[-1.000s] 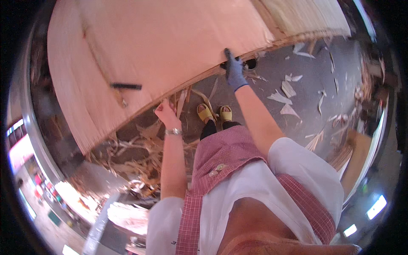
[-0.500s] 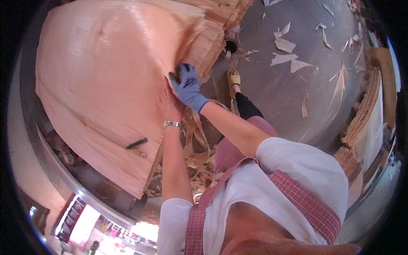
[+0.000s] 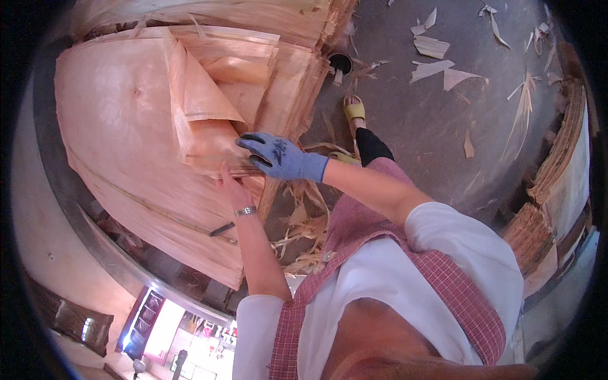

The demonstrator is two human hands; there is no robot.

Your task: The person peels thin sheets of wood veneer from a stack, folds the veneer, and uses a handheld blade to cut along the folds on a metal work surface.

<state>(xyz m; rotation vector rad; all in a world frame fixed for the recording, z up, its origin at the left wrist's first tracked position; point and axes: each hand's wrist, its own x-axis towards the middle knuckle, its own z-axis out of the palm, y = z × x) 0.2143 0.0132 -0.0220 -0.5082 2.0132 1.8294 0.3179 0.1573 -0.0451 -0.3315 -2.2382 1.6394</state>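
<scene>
As the head view shows, a curled wood sheet [image 3: 202,88] lies on the stack [image 3: 294,88], probably light, bendy and apt to split; its near edge seems the best hold. The gloved right hand [image 3: 275,156], fingers half bent, and bare left hand [image 3: 234,190] meet there; whether either pinches it is hidden.

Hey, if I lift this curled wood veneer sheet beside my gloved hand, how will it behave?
The veneer sheet is probably floppy, since it curls over on itself. Its edge looks thin, so it's likely light for its size. It may also split easily along the grain, judging by the torn wood scraps on the floor.
</scene>
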